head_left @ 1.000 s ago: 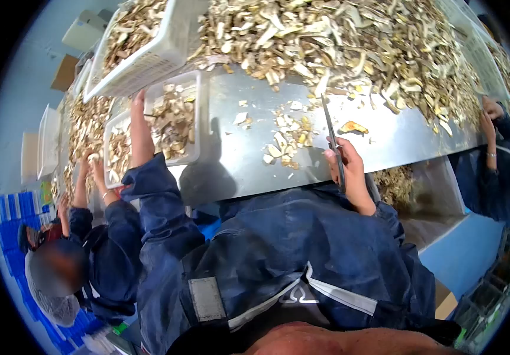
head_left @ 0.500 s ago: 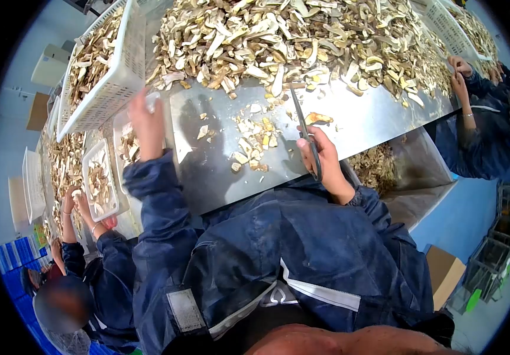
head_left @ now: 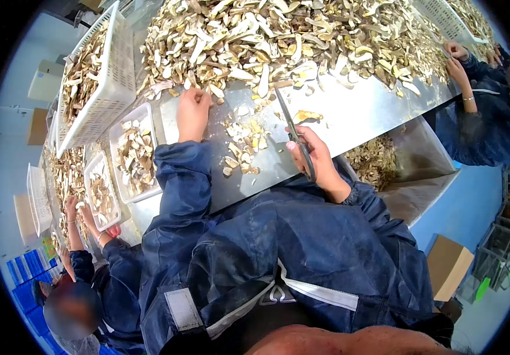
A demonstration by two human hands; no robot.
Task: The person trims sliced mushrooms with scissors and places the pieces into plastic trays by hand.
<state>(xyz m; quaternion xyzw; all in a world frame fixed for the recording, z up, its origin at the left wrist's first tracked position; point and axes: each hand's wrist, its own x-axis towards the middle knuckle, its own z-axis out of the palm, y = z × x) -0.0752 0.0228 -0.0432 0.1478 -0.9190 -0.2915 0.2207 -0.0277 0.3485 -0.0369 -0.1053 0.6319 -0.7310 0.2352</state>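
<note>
**Your right hand (head_left: 315, 157) grips a dark cutting tool (head_left: 285, 112); your left hand (head_left: 193, 115) is at the mushroom pile (head_left: 255, 41)**

Your right fingers wrap the tool's handle over the metal table's (head_left: 355, 109) near edge, the blade pointing at the pile. Your left fingers curl in at the pile's front edge; you cannot tell from here whether they hold anything. Small trimmings (head_left: 246, 142) lie between your hands, toward the near edge. A yellowish piece (head_left: 308, 116) lies just beside the blade. The pile spreads toward the far edge. Left of your left sleeve sits a white tray (head_left: 114, 142) of slices.
</note>
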